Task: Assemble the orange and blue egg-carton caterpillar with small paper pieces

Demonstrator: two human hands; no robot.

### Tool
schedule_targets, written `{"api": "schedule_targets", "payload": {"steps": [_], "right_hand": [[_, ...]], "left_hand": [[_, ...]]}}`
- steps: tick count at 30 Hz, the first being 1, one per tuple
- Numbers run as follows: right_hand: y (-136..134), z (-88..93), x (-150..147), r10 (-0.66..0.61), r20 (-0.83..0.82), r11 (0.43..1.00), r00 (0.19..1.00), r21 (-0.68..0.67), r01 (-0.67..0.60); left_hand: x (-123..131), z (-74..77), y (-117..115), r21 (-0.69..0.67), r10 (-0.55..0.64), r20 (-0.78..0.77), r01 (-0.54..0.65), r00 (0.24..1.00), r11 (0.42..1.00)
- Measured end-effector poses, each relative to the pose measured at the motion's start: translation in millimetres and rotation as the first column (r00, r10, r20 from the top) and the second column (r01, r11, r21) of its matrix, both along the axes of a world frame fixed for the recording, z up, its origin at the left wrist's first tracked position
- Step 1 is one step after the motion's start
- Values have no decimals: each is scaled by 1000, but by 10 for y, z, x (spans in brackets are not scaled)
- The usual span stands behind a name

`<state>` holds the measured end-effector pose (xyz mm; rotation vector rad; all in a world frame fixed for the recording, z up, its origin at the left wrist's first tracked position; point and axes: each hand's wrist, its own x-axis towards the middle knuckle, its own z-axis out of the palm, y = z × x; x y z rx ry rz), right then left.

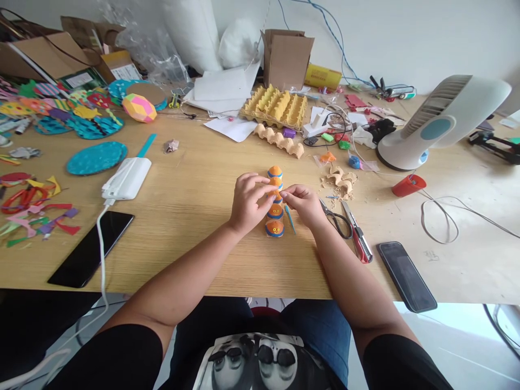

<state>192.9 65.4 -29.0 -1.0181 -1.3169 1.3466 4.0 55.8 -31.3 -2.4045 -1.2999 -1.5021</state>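
Observation:
A row of small orange domes (275, 211) with blue bands, like painted egg-carton cups, runs away from me at the middle of the table. Yellow face-like marks show on the nearest domes. My left hand (252, 200) is bent over the row from the left, thumb and fingertips closed against a middle dome. On the other side, my right hand (304, 203) pinches at the same dome; whatever lies between its fingertips is hidden. A thin blue stick-like tool (290, 219) rests just right of the row, below my right hand.
Scissors (339, 221) and a red utility knife (358, 235) lie beside my right forearm. Farther right are a phone (406, 276), a red cup (408, 185) and a white fan (439, 124). Egg cartons (276, 107) stand behind; a power bank (127, 179) lies left.

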Motion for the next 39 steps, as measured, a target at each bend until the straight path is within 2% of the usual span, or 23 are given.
{"api": "schedule_targets", "payload": {"steps": [9,15,28,35,39], "right_hand": [[-42,69,-13,24,3,1000,1000,3,-24],[-21,53,-3,30,-13,999,999,-34,-31],[15,32,-13,53,-157,997,986,-44,-61],[38,27,34,-108,-145,994,983,-32,105],[37,44,47,-112,-179,993,977,-43,106]], "left_hand": [[3,-14,2,-13,-26,8,26,1000,1000],[13,3,-5,-28,-18,-4,18,1000,999],[3,-3,-6,-32,-18,-17,17,1000,999],[-3,0,-6,-23,-12,-12,11,1000,1000],[-4,15,-13,6,-26,-1,26,1000,1000]]}}
